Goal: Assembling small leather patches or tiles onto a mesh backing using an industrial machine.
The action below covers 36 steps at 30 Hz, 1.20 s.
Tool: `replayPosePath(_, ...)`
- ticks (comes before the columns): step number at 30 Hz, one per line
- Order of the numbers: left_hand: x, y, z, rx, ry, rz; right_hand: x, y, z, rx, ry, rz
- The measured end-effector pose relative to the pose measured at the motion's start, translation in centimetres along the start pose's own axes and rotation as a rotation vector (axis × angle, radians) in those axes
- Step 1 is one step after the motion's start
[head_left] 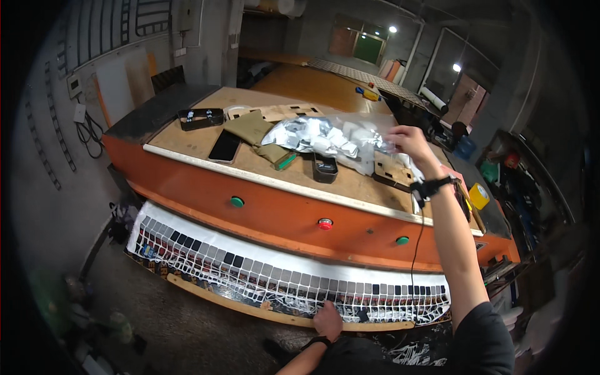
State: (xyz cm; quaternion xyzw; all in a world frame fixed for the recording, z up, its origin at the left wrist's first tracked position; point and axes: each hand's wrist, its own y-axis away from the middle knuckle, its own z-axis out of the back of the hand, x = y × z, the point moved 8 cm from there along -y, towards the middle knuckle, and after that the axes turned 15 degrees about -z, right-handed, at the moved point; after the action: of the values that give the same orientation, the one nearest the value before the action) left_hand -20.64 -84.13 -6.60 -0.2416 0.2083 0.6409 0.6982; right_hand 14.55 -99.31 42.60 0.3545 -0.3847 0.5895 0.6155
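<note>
My right hand (409, 145) is raised over the right side of the bench, its fingers closed together on the edge of a clear plastic bag (359, 134). Silvery white pieces (315, 134) fill the bag. Low in front, my left hand (328, 320) is curled at the lower edge of a white lattice sheet (262, 290); whatever its fingers pinch is hidden. Rows of grey and black rectangles (275, 273) run along the sheet. A small black tray (325, 169) stands just in front of the bag, and a flat board with square cut-outs (394, 172) lies below my right hand.
The orange bench front (281, 215) carries a red button (325, 224) and green buttons (237, 202). On top lie a phone (225, 147), another black tray (201, 118) and an olive cloth (250, 128). Yellow tape (479, 195) sits at right. A wooden strip (250, 306) edges the sheet.
</note>
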Motion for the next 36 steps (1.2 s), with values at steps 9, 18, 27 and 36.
replayPosePath(9,-1.1,-1.7,1.3,-0.126,0.165,-0.132,-9.0,20.7,4.9,-0.342,0.197,0.143)
replayPosePath(18,-1.1,-1.1,1.8,0.022,0.155,-0.212,-33.5,36.0,3.8,-0.241,0.386,-0.463)
replayPosePath(27,-1.9,-1.0,2.3,0.038,0.01,-0.234,-46.5,39.4,6.1,-0.337,0.431,-0.541)
replayPosePath(36,-1.5,-1.1,1.3,-0.009,-0.018,-0.036,-44.5,28.5,-4.6,-0.047,0.454,-0.137)
